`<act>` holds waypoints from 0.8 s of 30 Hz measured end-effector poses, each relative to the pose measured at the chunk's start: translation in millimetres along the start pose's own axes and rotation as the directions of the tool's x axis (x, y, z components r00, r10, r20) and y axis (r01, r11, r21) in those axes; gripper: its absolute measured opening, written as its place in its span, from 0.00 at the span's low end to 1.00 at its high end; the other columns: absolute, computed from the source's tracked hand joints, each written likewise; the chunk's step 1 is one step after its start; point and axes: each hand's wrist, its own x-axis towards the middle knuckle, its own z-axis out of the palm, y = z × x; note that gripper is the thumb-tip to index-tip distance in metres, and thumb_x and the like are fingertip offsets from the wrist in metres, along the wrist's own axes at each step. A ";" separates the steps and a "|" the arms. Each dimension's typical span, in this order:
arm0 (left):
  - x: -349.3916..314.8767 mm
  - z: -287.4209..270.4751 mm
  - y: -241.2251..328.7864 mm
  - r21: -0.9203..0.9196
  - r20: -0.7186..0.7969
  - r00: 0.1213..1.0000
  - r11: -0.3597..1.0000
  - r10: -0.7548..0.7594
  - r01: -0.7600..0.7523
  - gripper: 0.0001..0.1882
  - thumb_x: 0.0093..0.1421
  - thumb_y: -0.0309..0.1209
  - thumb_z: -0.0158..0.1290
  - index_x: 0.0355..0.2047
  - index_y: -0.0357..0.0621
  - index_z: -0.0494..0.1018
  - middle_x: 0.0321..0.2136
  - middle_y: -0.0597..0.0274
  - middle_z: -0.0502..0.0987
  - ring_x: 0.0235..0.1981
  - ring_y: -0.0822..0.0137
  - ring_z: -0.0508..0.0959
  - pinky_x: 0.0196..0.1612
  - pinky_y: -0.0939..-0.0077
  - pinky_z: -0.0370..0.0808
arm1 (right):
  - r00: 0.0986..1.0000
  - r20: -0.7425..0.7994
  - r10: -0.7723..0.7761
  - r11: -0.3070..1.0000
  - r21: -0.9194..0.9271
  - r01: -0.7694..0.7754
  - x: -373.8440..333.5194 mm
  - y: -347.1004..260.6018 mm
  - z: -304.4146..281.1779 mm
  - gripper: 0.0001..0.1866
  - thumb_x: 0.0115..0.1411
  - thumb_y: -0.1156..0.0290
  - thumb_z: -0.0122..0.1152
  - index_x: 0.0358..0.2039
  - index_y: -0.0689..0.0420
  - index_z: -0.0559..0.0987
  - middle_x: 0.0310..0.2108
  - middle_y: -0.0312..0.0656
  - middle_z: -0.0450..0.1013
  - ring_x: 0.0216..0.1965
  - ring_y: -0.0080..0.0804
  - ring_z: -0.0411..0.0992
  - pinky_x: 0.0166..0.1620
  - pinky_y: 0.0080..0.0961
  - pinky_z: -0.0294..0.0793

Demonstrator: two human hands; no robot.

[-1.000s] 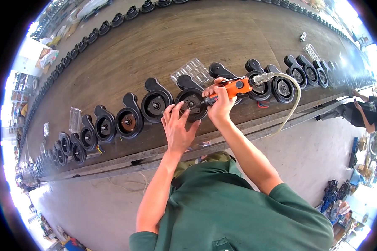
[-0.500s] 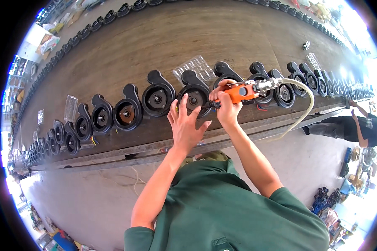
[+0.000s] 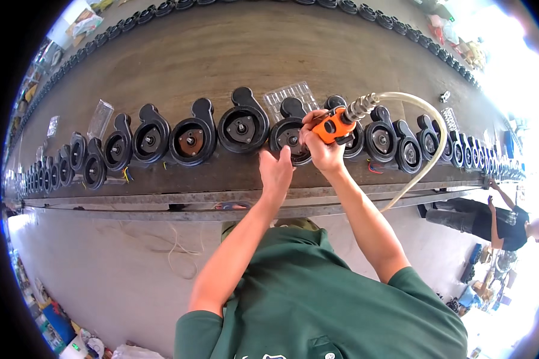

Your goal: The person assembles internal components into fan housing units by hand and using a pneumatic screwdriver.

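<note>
My right hand (image 3: 323, 148) is wrapped round an orange air screwdriver (image 3: 332, 127), with a metal hose coupling (image 3: 362, 107) at its upper end. Its tip is hidden behind my fingers, beside the right side of a black blower housing (image 3: 291, 109). That housing is round with a short knobbed spout and a metal motor plate in its middle. At its near lower rim, my left hand (image 3: 275, 172) grips with the thumb up and the other fingers curled, partly out of sight. Another blower housing (image 3: 244, 99) stands just left of it.
A long row of similar housings lines the near edge of the brown table (image 3: 221, 63). Clear plastic trays (image 3: 293, 96) lie behind them. A pale air hose (image 3: 442, 140) loops down on the right. Another person (image 3: 491, 222) stands at the table's far right.
My left hand's spread fingers have drawn in, and it has moved to the housing's near rim. The screwdriver has swung from lying sideways to a steeper angle, its hose end higher. The view has shifted.
</note>
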 end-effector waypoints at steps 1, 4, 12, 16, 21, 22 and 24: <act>0.8 3.8 1.1 -0.055 -0.007 0.994 0.993 0.106 -0.106 0.22 0.66 0.34 0.53 0.54 0.30 0.70 0.39 0.45 0.81 0.30 0.61 0.84 0.29 0.67 0.81 | 1.000 -0.019 0.008 1.000 0.018 -0.008 1.6 0.2 0.1 0.13 0.57 0.85 0.52 0.44 0.62 0.71 0.27 0.37 0.70 0.27 0.24 0.71 0.32 0.23 0.74; 14.0 6.6 -15.5 0.138 -0.032 0.994 0.985 0.105 -0.100 0.24 0.64 0.35 0.50 0.55 0.27 0.68 0.34 0.41 0.82 0.28 0.53 0.85 0.31 0.62 0.82 | 0.998 -0.052 0.024 0.999 0.045 -0.022 -1.4 -0.6 -0.6 0.14 0.57 0.85 0.51 0.45 0.62 0.70 0.27 0.38 0.70 0.27 0.26 0.69 0.35 0.28 0.74; 14.7 3.0 -22.5 0.113 -0.003 0.970 0.963 0.245 -0.243 0.21 0.65 0.33 0.50 0.50 0.25 0.67 0.30 0.36 0.81 0.27 0.48 0.84 0.32 0.58 0.80 | 0.991 -0.130 -0.012 0.961 0.271 0.047 14.8 5.7 23.4 0.13 0.58 0.82 0.49 0.45 0.62 0.69 0.26 0.40 0.68 0.27 0.28 0.67 0.37 0.32 0.74; 12.3 3.2 -17.2 0.126 -0.003 0.985 0.978 0.171 -0.169 0.22 0.64 0.32 0.50 0.52 0.26 0.67 0.33 0.37 0.81 0.30 0.46 0.84 0.35 0.57 0.80 | 0.981 -0.191 0.036 0.946 0.324 0.028 20.5 1.2 32.3 0.13 0.57 0.82 0.48 0.44 0.63 0.70 0.26 0.42 0.68 0.27 0.29 0.68 0.37 0.33 0.75; 20.5 1.0 -29.8 0.147 -0.009 0.968 0.958 0.250 -0.246 0.23 0.63 0.32 0.50 0.54 0.27 0.67 0.40 0.32 0.80 0.42 0.38 0.82 0.48 0.53 0.77 | 0.982 -0.186 0.025 0.950 0.311 0.034 25.4 4.9 35.2 0.13 0.57 0.82 0.48 0.44 0.63 0.71 0.26 0.43 0.69 0.27 0.29 0.68 0.36 0.34 0.75; 20.2 1.7 -27.5 0.152 -0.007 0.968 0.957 0.251 -0.247 0.23 0.63 0.32 0.50 0.54 0.27 0.67 0.41 0.31 0.80 0.44 0.37 0.82 0.50 0.52 0.77 | 0.983 -0.182 0.023 0.957 0.289 0.031 25.7 5.4 33.7 0.13 0.57 0.82 0.48 0.44 0.63 0.71 0.26 0.43 0.69 0.27 0.29 0.68 0.36 0.34 0.75; 18.2 2.2 -23.3 0.140 0.012 0.982 0.972 0.190 -0.190 0.23 0.63 0.32 0.50 0.54 0.27 0.66 0.43 0.30 0.80 0.48 0.36 0.80 0.53 0.52 0.75 | 0.985 -0.172 0.017 0.961 0.276 0.032 24.6 11.6 32.1 0.13 0.58 0.83 0.48 0.44 0.63 0.70 0.26 0.42 0.69 0.27 0.29 0.68 0.36 0.34 0.75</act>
